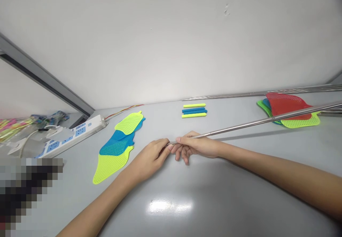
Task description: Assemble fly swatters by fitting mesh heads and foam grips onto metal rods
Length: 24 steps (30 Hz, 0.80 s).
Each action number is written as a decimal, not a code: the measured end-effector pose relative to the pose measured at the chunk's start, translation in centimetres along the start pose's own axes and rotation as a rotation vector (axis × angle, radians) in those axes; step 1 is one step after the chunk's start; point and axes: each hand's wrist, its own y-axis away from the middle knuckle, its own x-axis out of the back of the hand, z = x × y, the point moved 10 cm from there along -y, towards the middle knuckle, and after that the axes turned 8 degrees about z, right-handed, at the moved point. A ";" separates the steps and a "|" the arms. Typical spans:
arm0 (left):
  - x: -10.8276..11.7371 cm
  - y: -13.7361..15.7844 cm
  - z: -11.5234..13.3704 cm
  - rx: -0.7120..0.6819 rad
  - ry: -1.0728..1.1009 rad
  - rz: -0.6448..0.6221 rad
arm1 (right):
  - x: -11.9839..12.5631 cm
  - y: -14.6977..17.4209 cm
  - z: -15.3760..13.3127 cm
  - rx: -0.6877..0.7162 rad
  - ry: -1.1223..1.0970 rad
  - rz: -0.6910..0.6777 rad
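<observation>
A long, thin telescopic metal rod (240, 125) slants up to the right across the view and leaves it at the right edge. My left hand (153, 156) pinches the rod's thin left end, and its fingers hide the tip. Just right of it, my right hand (199, 146) grips the same rod between thumb and fingers, the other fingers loosely curled below. Yellow and blue plastic handle sleeves (194, 111) lie in a short row behind the hands. To the left, yellow-green and blue fly swatter heads (116, 142) overlap on the grey table (213, 194).
More swatter heads (290, 107), red, green and blue, are piled at the right beneath the rod. Several metal rods (240, 94) lie along the wall. A white power strip (77, 132) with plugs stands at the left, near bagged colourful items (20, 128).
</observation>
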 end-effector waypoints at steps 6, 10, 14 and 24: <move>0.0 -0.1 -0.1 -0.001 -0.005 0.004 | 0.2 0.0 0.2 -0.018 0.001 -0.002; 0.0 -0.1 0.0 -0.001 0.001 0.007 | 0.2 -0.1 0.2 -0.037 -0.003 0.007; -0.1 0.0 -0.2 0.020 0.007 -0.001 | 0.1 -0.1 0.3 -0.047 -0.003 0.011; 1.3 -0.4 -0.7 0.010 -0.141 0.062 | -0.1 0.1 -0.3 -0.017 0.018 -0.007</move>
